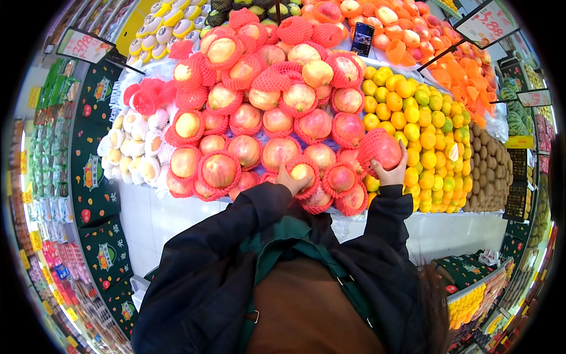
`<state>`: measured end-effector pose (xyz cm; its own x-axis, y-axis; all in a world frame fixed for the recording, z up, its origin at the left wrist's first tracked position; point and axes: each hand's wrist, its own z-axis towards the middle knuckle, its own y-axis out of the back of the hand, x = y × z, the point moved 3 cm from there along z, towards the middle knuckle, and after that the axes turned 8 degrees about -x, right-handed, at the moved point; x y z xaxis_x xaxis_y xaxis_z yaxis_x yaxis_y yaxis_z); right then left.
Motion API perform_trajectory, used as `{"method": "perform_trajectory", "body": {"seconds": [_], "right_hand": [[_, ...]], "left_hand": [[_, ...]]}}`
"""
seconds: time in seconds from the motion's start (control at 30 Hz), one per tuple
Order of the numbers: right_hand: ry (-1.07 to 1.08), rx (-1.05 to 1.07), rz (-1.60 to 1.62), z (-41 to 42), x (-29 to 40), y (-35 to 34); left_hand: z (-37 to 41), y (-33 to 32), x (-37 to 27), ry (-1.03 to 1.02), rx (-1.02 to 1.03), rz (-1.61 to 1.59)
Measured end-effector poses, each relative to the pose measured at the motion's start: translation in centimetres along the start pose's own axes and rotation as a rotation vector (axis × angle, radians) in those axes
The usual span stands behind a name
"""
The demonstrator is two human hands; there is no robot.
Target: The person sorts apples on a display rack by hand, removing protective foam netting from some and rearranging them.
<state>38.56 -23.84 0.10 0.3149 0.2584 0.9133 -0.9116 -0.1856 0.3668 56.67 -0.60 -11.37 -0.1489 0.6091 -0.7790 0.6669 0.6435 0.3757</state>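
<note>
A large heap of pomegranates (277, 120) in red foam nets fills the display in front of me. My left hand (292, 180) grips a small netted pomegranate (303, 172) at the heap's front edge, with the thumb across it. At the heap's right side my right hand (392, 170) holds a large pomegranate (384, 149), its left part covered by a red foam net. This fruit is beside the stacked green-orange mandarins (426, 141). Several loose red foam nets (150, 95) lie in a bunch at the heap's left.
White-netted fruit (140, 148) is piled left of the pomegranates, kiwifruit (486, 172) at the far right. Behind are peaches in orange nets (409, 37) and a phone (362, 39) propped upright. Price signs on black stands (85, 46) rise at both sides; one more (486, 24) overhangs the right back.
</note>
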Motion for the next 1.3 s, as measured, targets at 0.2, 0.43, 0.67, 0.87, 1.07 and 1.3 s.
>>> {"method": "perform_trajectory", "body": {"seconds": [0.2, 0.43, 0.67, 0.87, 1.07, 1.3], "right_hand": [[0.371, 0.0, -0.36, 3.2, 1.2, -3.6], [0.535, 0.174, -0.638, 7.2, 1.0, -11.9], [0.524, 0.321, -0.775, 8.7, 0.6, -15.9], [0.535, 0.348, -0.833, 8.4, 1.1, -17.0], [0.507, 0.362, -0.799, 8.7, 0.3, -17.5], [0.526, 0.385, -0.753, 9.1, 0.2, -17.2]], "left_hand": [[-0.3, 0.7, -2.2, -0.111, -0.04, 0.496], [-1.1, 2.1, -3.6, -0.358, -0.137, 0.648], [1.0, 3.3, -6.5, -0.635, -0.286, 0.499], [8.9, 2.9, -17.0, -0.842, -0.308, 0.361], [16.2, -0.9, -22.3, -0.898, -0.335, 0.406], [19.4, -2.6, -23.7, -0.624, -0.223, 0.632]]}}
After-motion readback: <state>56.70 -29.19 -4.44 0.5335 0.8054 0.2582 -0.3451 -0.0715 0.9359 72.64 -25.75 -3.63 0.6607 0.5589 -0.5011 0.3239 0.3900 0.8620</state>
